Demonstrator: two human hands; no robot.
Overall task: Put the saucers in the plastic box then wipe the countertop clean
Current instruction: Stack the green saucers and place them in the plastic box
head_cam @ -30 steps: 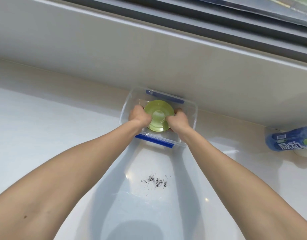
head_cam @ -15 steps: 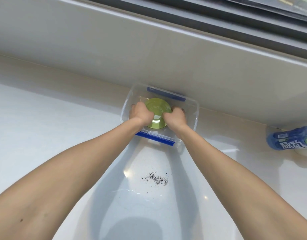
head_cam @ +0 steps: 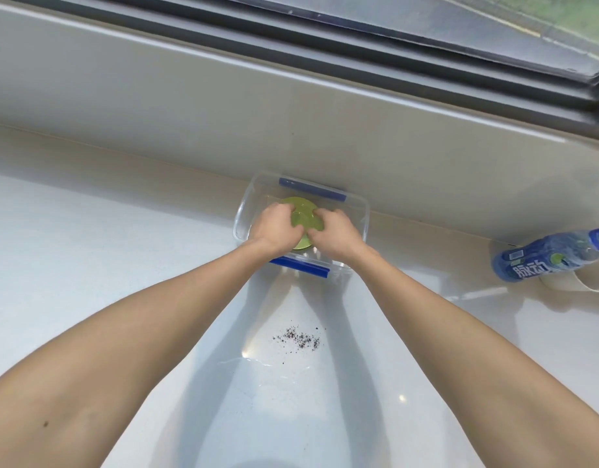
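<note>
The green saucers (head_cam: 302, 214) sit low inside the clear plastic box (head_cam: 358, 211), which stands at the far edge of the countertop (head_cam: 88, 251) against the wall; how many are stacked there cannot be told. Both hands are down in the box, the left hand (head_cam: 274, 228) curled over the saucers' left rim and the right hand (head_cam: 331, 231) over the right rim, fingers closed on the green edge from opposite sides, so the stack lies directly between the two grips and neither hand is nearer. The box's long axis runs left to right along the wall, with blue clips on its near and far sides. On the pale, glossy countertop, nearer than the box and slightly right, lies a small scatter of dark crumbs (head_cam: 299, 339), likely the wiping target once both hands let go. Well apart to the right lies a blue bottle (head_cam: 548, 258).
</note>
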